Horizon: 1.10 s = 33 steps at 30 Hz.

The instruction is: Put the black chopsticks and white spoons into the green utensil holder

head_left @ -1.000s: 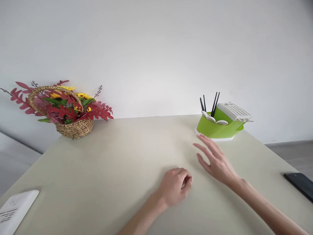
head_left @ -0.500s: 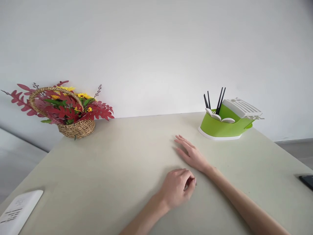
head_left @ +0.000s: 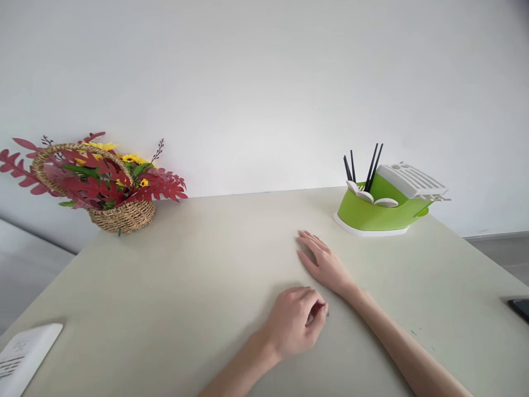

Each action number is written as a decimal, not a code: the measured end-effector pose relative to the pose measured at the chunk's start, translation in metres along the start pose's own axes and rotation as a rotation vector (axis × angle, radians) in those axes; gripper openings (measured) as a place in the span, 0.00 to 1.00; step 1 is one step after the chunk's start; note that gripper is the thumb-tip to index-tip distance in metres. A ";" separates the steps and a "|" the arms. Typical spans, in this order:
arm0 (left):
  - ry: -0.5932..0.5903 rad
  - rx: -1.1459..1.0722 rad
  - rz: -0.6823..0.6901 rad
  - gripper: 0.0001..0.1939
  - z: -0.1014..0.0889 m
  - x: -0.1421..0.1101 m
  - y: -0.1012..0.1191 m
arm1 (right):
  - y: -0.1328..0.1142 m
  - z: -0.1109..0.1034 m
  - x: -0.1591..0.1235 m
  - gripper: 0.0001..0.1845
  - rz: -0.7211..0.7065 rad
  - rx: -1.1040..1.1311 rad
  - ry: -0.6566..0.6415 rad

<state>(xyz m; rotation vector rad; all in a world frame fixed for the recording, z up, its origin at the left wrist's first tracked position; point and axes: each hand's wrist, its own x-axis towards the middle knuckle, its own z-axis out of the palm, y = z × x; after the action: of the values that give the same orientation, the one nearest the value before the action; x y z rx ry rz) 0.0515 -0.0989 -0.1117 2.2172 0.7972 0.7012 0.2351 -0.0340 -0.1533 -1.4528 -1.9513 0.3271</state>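
My left hand [head_left: 294, 321] rests on the pale table [head_left: 173, 298] near the front middle. Its fingers are curled in towards the thumb, and what they hold, if anything, is hidden from me. Just beyond it, my right hand [head_left: 324, 263] lies palm down with its fingers stretched out flat, holding nothing. The two hands are close together but apart. Nearest to the right hand, further back on the right, stands a green and white cutlery holder [head_left: 372, 218] with black chopsticks [head_left: 372, 168] and white spoons [head_left: 386, 203] in it.
A woven basket [head_left: 124, 216] of red leaves and yellow flowers stands at the back left by the white wall [head_left: 256, 99]. A white object with dark slots [head_left: 31, 353] lies at the front left corner. Part of a black device [head_left: 519, 309] shows at the right edge.
The view has shifted a little, so the basket and the white object appear further left. Both hands keep nearly the same pose and place.
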 end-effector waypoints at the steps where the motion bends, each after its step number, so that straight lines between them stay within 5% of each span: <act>1: 0.001 -0.002 0.002 0.06 0.000 0.000 0.000 | 0.000 0.000 0.000 0.23 -0.002 -0.008 -0.004; 33: 0.027 -0.006 0.028 0.06 0.003 0.000 -0.001 | 0.001 0.000 -0.004 0.23 -0.016 -0.047 -0.005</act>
<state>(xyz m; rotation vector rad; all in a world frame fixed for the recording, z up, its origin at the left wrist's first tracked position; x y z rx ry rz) 0.0529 -0.0998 -0.1141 2.2223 0.7774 0.7474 0.2361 -0.0372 -0.1554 -1.4661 -1.9859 0.2798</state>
